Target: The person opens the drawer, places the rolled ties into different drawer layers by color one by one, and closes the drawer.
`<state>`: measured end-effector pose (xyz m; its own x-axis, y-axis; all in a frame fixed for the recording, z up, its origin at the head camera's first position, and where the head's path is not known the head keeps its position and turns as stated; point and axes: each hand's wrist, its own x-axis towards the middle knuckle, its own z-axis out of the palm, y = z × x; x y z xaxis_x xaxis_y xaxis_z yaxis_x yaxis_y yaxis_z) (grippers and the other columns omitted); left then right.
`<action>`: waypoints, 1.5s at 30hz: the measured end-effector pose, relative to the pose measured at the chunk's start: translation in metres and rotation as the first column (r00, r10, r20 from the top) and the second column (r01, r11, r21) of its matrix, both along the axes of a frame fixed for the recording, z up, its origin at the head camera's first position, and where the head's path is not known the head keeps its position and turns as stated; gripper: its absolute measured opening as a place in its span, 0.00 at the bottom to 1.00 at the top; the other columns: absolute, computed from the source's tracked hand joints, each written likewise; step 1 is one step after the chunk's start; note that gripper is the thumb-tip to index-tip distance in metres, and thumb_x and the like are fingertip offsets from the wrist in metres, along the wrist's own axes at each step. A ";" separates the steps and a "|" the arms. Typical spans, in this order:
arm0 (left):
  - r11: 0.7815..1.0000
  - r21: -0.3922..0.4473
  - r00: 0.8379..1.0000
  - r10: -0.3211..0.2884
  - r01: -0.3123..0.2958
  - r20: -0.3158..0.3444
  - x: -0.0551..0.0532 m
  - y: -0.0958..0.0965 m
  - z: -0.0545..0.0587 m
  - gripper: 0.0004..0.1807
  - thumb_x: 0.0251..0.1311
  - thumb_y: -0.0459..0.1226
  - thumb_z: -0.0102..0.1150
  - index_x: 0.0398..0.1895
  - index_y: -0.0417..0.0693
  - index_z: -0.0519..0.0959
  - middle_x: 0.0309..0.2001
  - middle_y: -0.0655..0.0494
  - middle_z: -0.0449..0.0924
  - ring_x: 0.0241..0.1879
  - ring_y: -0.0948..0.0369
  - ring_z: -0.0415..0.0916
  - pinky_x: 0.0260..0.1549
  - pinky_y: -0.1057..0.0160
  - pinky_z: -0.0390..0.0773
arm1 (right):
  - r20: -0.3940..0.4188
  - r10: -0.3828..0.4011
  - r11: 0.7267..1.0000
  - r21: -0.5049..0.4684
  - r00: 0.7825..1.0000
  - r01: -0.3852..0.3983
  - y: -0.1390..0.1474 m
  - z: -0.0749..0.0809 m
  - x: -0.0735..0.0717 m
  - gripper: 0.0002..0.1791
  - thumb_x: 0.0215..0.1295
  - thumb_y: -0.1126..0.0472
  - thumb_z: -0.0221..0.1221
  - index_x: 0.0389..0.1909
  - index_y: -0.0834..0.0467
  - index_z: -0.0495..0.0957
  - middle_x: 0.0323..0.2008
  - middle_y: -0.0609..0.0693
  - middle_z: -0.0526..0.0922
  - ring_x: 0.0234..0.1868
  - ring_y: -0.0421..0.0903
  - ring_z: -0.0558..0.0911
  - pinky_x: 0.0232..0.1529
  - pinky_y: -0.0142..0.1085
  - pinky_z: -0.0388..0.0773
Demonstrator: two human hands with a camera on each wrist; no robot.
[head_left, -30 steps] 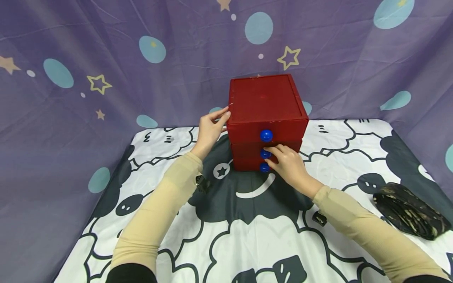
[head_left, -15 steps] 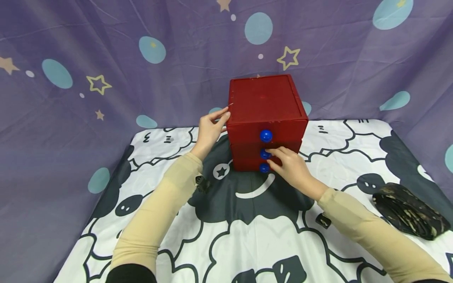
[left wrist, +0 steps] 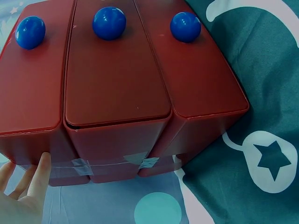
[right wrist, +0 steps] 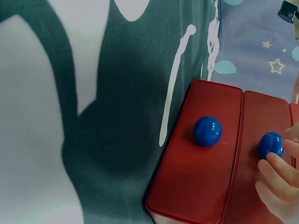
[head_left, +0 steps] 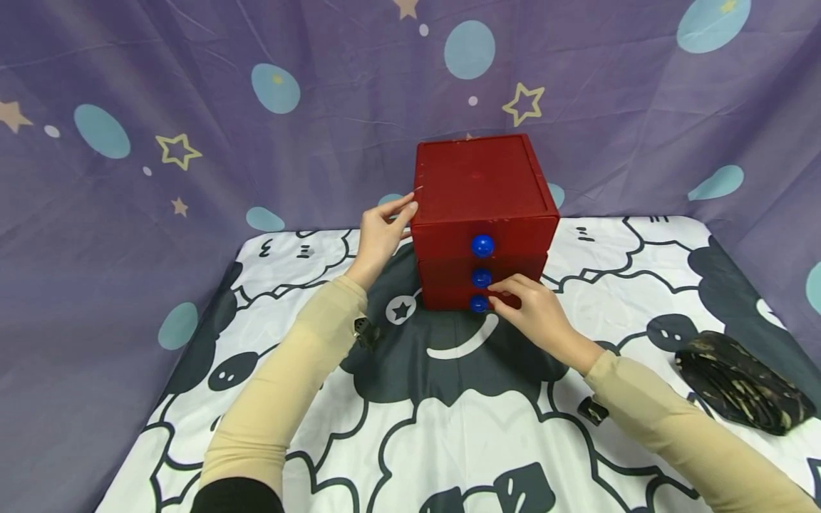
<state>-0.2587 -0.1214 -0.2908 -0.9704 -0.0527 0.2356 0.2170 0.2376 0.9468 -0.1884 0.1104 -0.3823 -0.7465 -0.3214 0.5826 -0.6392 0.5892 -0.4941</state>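
Observation:
A red three-drawer chest (head_left: 477,178) stands on the cloth, its three drawers flush at the front. Each drawer carries a round blue knob: top (head_left: 482,246), middle (head_left: 481,278) and bottom (head_left: 478,303). My left hand (head_left: 383,231) touches the chest's left side near the upper front corner, fingertips (left wrist: 45,161) against the wall in the left wrist view. My right hand (head_left: 535,313) is just right of the lower two knobs, thumb and fingers apart with nothing between them. In the right wrist view its fingers (right wrist: 275,170) overlap the edge of the middle knob (right wrist: 271,145).
A folded dark camouflage-patterned cloth bundle (head_left: 744,381) lies at the right. The table is covered by a white and dark grey cartoon sheep cloth (head_left: 462,434). A purple curtain (head_left: 353,92) with stars hangs close behind the chest.
My right hand has come off the middle knob and shifted slightly down and to the right. The left hand and the chest have stayed put.

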 end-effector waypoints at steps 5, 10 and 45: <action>1.000 0.003 1.000 -0.001 0.001 -0.002 0.000 0.000 0.001 0.17 0.57 0.37 0.55 0.51 0.44 0.75 0.47 0.46 0.77 0.41 0.57 0.77 0.32 0.66 0.81 | 0.073 0.005 1.000 -0.027 0.997 -0.004 0.002 -0.004 0.001 0.10 0.48 0.67 0.65 0.35 0.62 0.81 0.30 0.51 0.80 0.30 0.45 0.78 0.32 0.39 0.80; 1.000 -0.001 1.000 -0.005 0.005 0.005 0.001 0.000 0.002 0.17 0.58 0.37 0.55 0.51 0.44 0.75 0.47 0.46 0.77 0.42 0.57 0.77 0.32 0.65 0.81 | 0.170 0.036 0.997 -0.080 0.985 -0.023 0.003 -0.011 0.000 0.10 0.49 0.68 0.64 0.35 0.63 0.80 0.31 0.52 0.81 0.29 0.44 0.79 0.34 0.39 0.81; 1.000 0.014 1.000 0.000 0.000 0.013 0.000 0.000 0.000 0.17 0.58 0.37 0.55 0.51 0.43 0.75 0.46 0.45 0.77 0.41 0.57 0.77 0.33 0.65 0.81 | 0.439 0.004 0.989 -0.134 0.898 0.061 -0.011 -0.032 -0.015 0.12 0.54 0.65 0.61 0.39 0.64 0.78 0.32 0.57 0.81 0.28 0.49 0.79 0.30 0.34 0.78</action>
